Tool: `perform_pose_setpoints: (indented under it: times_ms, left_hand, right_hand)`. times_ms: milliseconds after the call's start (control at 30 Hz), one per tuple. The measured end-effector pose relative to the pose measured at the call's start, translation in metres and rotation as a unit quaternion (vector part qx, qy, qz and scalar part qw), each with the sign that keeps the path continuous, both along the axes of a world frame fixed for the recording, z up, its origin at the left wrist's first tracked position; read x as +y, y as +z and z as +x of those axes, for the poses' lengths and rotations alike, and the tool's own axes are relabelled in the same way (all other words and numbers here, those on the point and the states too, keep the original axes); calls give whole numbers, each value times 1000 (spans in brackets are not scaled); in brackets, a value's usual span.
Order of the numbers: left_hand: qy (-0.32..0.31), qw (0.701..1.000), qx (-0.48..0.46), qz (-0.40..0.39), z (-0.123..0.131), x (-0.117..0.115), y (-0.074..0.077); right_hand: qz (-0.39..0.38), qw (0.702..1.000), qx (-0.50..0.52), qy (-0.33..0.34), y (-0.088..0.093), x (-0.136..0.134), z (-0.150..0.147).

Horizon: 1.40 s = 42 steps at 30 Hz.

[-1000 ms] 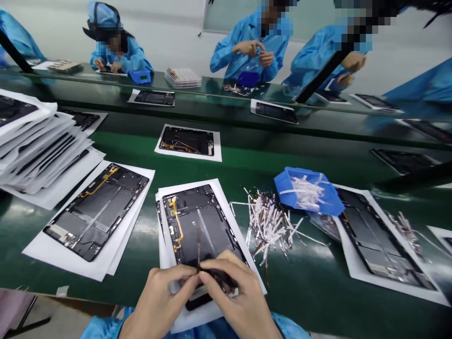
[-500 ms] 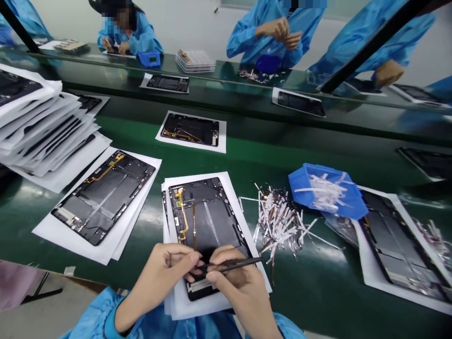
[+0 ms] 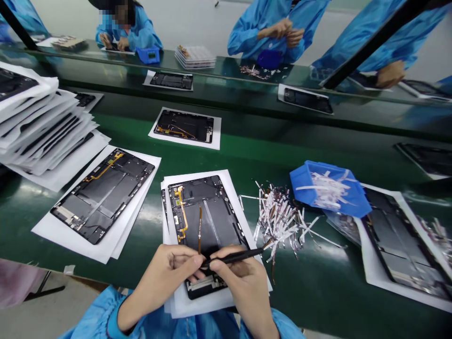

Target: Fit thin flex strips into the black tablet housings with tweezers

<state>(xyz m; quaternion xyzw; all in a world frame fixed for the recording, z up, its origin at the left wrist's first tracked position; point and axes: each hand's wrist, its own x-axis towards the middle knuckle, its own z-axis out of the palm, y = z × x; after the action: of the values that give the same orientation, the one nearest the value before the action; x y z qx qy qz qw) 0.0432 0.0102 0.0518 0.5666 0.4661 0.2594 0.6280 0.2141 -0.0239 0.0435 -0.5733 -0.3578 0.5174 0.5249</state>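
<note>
Left hand (image 3: 164, 277) pinching amber strip (image 3: 199, 230); right hand (image 3: 243, 285) gripping black tweezers (image 3: 236, 256) above black tablet housing (image 3: 221, 212).

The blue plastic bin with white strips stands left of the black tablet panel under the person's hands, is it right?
No: the head view shows the blue plastic bin to the right of the black tablet panel. The panel is under the left hand and right hand, as you said.

Matt black tablet housing (image 3: 215, 226), smooth dark panels | glossy amber flex cable (image 3: 182, 212) on its surface | black tweezers (image 3: 236, 256), smooth finish | matt white paper sheet (image 3: 180, 301) | glossy green desk (image 3: 310, 292) | smooth blue plastic bin (image 3: 349, 200) | shiny white strips (image 3: 278, 221) | blue cloth sleeve (image 3: 92, 320), faint sheen
</note>
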Motion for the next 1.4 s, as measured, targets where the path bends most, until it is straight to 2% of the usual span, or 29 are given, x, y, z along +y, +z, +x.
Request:
perform_pose_setpoints:
  times_ms: [67,133,200,333,500,600,733,867,1067,1400]
  left_hand:
    - [20,990,44,132,-2,-5,-4]
    - [44,962,77,260,-5,-11,-10]
    - [50,936,84,338,-9,-17,-17]
    - [18,899,88,428,-17,-25,-26]
    - [-34,838,173,516,-19,-25,-24]
    - [-32,840,178,512,-17,-22,-21]
    - [13,873,188,449,-23,-19,-25]
    - [68,895,250,363,-34,-22,-31]
    - [32,902,307,301,-30,-18,-26]
    - [30,897,342,277,-19,-11,-19]
  right_hand:
    - [-5,1000,11,-23,-1,-1,-2]
    - [-3,998,19,-54,-3,-1,-4]
    - [1,997,23,-74,-5,-2,-6]
    - [7,997,43,-69,-9,-4,-9]
    - [10,996,53,-65,-11,-5,-12]
    - [36,996,23,-77,-6,-1,-15]
    - [69,992,-68,-85,1,6,-21]
    - [33,992,-95,-70,-1,12,-30]
    - [-14,994,-102,-39,-8,21,-33]
    - [-23,996,-77,-34,-10,23,-30]
